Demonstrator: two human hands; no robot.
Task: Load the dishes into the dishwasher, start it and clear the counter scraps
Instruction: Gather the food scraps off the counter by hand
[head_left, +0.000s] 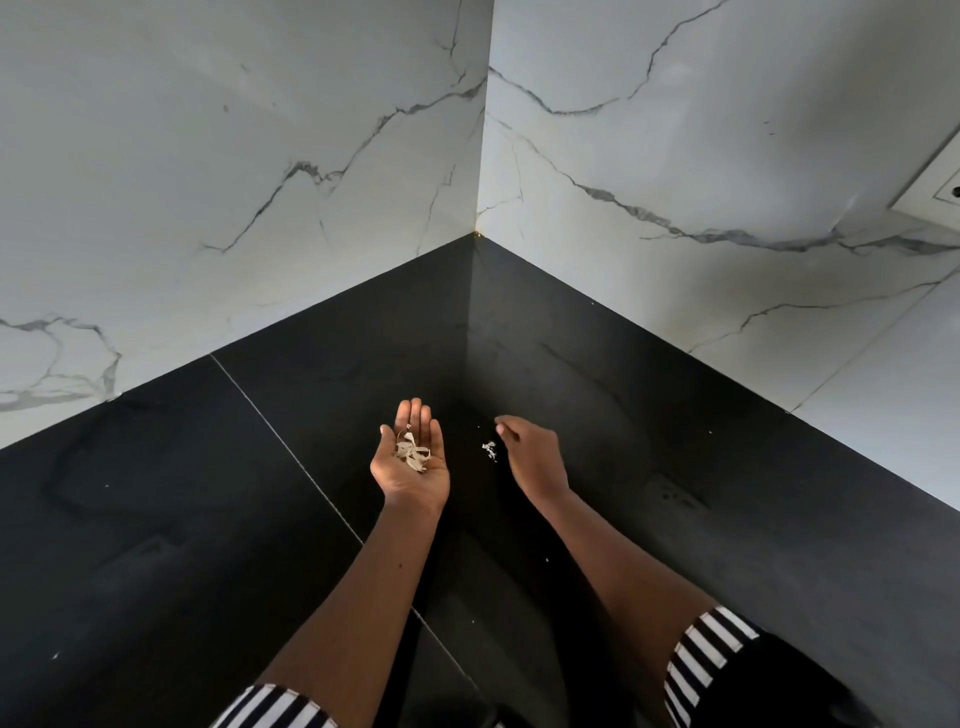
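Note:
My left hand (410, 457) is held palm up over the black counter (208, 519), fingers straight, with a small heap of pale scraps (413, 453) lying in the palm. My right hand (530, 454) hovers palm down just to the right, fingers loosely curled, thumb and forefinger close together; whether they pinch a crumb cannot be told. A few white crumbs (489, 450) lie on the counter between the two hands.
The counter runs into a corner (475, 236) formed by two white marble-look walls. A seam (291, 452) crosses the counter diagonally on the left. Tiny white specks (546, 559) dot the surface. A wall socket (948, 189) shows at the right edge.

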